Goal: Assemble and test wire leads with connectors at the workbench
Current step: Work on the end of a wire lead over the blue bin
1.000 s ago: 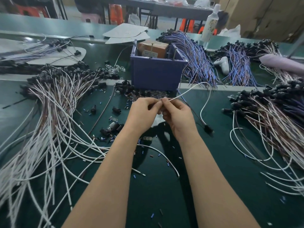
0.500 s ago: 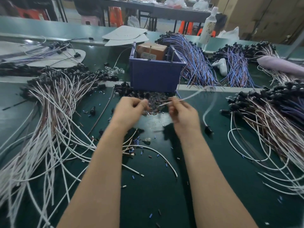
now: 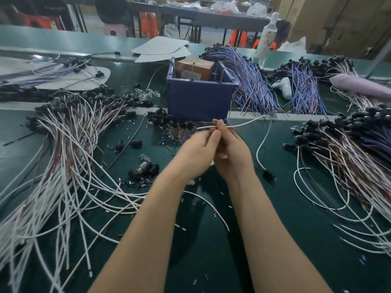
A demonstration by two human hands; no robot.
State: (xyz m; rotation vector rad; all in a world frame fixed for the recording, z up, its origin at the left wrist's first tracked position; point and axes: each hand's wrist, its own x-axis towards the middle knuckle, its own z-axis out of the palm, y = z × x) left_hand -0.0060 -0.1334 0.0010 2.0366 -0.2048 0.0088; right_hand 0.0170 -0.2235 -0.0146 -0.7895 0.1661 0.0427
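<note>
A white wire lead is being pinched in the fingertips of the right hand over the green table, with the blue bin at 12 o'clock. The left hand is being held against the right. Whether the left is gripping the lead cannot be told. The lead's black connector is lying at 4 o'clock of the hands.

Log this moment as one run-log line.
right hand: pinches white wire lead | left hand: beside it, grip blurred | blue bin: behind hands
</note>
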